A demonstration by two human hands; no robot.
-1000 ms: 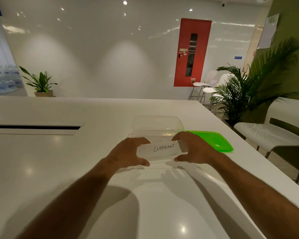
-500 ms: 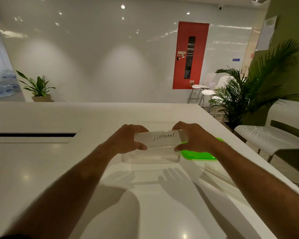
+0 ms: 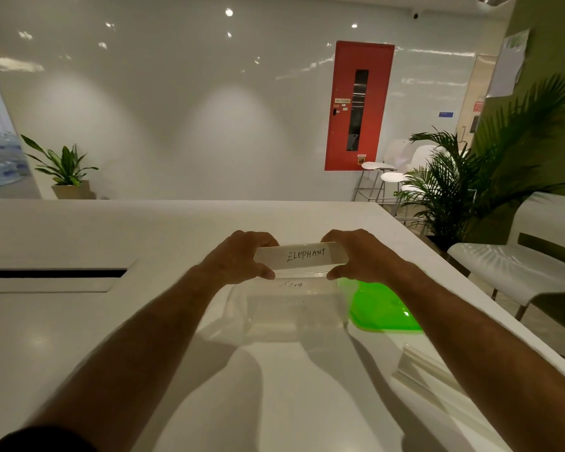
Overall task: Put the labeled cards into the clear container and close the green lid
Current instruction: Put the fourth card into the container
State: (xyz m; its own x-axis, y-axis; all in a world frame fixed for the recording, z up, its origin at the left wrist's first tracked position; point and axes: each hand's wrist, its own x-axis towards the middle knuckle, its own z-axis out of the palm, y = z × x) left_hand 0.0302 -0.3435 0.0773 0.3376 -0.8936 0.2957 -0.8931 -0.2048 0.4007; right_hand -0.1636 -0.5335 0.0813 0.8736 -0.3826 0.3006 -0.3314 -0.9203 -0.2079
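A white card (image 3: 302, 257) with "ELEPHANT" written on it hangs above the far rim of the clear container (image 3: 291, 316). My left hand (image 3: 240, 259) pinches its left end and my right hand (image 3: 359, 256) pinches its right end. The container stands open on the white table (image 3: 111, 321), and another card with faint writing (image 3: 291, 284) shows inside it near the far wall. The green lid (image 3: 380, 308) lies flat on the table just right of the container.
More pale card strips (image 3: 428, 373) lie on the table near its right edge, partly under my right forearm. A dark cable slot (image 3: 53, 274) runs across the table at the left. White chairs (image 3: 519, 265) and a palm (image 3: 470, 184) stand right of the table.
Both hands lifted the ELEPHANT card from the table in front of the container and carried it away from me, over the container's opening. The view has tilted down.
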